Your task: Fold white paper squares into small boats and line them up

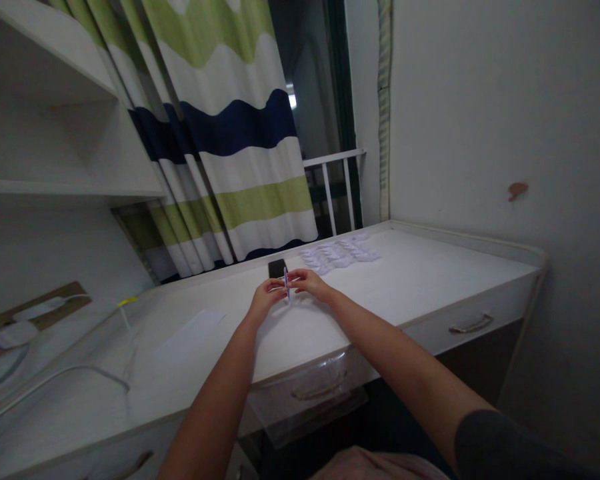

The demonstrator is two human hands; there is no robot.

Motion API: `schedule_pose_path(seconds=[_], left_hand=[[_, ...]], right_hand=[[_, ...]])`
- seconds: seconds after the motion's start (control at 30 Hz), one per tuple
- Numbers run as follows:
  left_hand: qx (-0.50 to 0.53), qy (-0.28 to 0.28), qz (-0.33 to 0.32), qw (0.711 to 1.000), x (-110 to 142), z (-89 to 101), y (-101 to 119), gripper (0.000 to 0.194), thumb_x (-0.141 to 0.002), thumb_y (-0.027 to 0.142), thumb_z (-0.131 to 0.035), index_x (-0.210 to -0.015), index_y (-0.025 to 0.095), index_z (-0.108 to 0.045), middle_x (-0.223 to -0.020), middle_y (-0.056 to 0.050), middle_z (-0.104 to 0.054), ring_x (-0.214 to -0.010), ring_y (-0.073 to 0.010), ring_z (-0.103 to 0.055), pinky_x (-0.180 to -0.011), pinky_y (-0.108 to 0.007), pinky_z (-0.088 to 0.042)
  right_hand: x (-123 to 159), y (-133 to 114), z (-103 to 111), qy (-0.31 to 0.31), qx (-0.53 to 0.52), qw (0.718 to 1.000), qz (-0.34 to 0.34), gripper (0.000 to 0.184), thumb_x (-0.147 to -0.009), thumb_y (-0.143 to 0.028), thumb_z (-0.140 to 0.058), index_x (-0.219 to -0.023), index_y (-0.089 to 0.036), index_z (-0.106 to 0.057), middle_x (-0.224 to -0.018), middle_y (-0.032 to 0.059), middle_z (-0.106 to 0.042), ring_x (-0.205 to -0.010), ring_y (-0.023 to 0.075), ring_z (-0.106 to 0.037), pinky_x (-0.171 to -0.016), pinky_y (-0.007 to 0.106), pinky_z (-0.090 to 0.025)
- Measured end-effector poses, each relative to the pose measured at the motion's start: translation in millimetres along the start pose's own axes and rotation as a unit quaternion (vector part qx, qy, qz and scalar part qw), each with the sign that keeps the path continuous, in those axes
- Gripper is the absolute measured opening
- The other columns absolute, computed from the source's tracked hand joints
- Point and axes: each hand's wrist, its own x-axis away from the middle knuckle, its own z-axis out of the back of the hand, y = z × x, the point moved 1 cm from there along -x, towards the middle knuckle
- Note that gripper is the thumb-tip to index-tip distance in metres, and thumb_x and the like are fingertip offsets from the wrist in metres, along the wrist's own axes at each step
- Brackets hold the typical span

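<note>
My left hand and my right hand meet over the white desk, fingers closed from either side on a thin white-and-blue strip-like thing. It stands upright, nearly edge-on to me, so its kind cannot be made out. Just behind the hands lies a black phone, partly covered by the fingers. To its right, several crumpled-looking white pieces are laid out in rows. A flat white sheet rests to the left of my left hand.
At the left wall sit a power strip with a white plug and a loose cable. A yellow-tipped item is near it. Clear plastic hangs over the front drawer. A striped curtain hangs behind the desk; a shelf juts out upper left.
</note>
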Motion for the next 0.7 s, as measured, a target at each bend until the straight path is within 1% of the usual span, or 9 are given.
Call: schedule_pose_path(seconds=[0.17, 0.37, 0.53, 0.7], left_hand=[[0.004, -0.001, 0.007, 1.000, 0.1, -0.2, -0.3, 0.031, -0.049, 0.021, -0.073, -0.075, 0.014, -0.058, -0.075, -0.002, -0.063, -0.071, -0.0138, -0.060, -0.076, -0.034, -0.047], [0.021, -0.006, 0.015, 1.000, 1.3, -1.9, 0.9, 0.029, -0.049, 0.019, -0.073, -0.072, 0.014, -0.056, -0.071, 0.000, -0.061, -0.067, -0.0116, -0.058, -0.073, -0.032, -0.047], [0.036, -0.017, 0.023, 0.999, 4.5, -5.0, 4.1, 0.027, -0.050, 0.019, -0.072, -0.070, 0.014, -0.054, -0.068, 0.001, -0.058, -0.067, -0.0113, -0.057, -0.072, -0.031, -0.047], [0.037, -0.018, 0.021, 0.999, 7.1, -6.9, 7.7, 0.026, -0.052, 0.020, -0.071, -0.068, 0.015, -0.051, -0.069, 0.002, -0.057, -0.068, -0.0114, -0.056, -0.070, -0.031, -0.047]], right_hand=[[1.2, -2.7, -0.4, 0.005, 0.009, 1.000, -0.003, 0.028, -0.057, -0.023, -0.068, -0.083, -0.018, -0.060, -0.083, 0.0017, -0.061, -0.071, 0.0115, -0.055, -0.057, 0.022, -0.044], [2.2, -3.4, -2.4, 0.002, -0.024, 0.999, -0.020, 0.027, -0.055, -0.024, -0.070, -0.078, -0.018, -0.058, -0.073, -0.0007, -0.058, -0.066, 0.0107, -0.054, -0.054, 0.021, -0.043], [3.1, -3.0, -3.9, -0.008, -0.053, 0.998, -0.023, 0.027, -0.054, -0.024, -0.070, -0.077, -0.018, -0.057, -0.074, -0.0005, -0.058, -0.067, 0.0110, -0.055, -0.057, 0.022, -0.044], [4.3, -5.3, -4.2, -0.017, -0.044, 0.999, -0.019, 0.027, -0.055, -0.023, -0.069, -0.079, -0.017, -0.058, -0.074, -0.0003, -0.059, -0.066, 0.0102, -0.055, -0.057, 0.022, -0.043]])
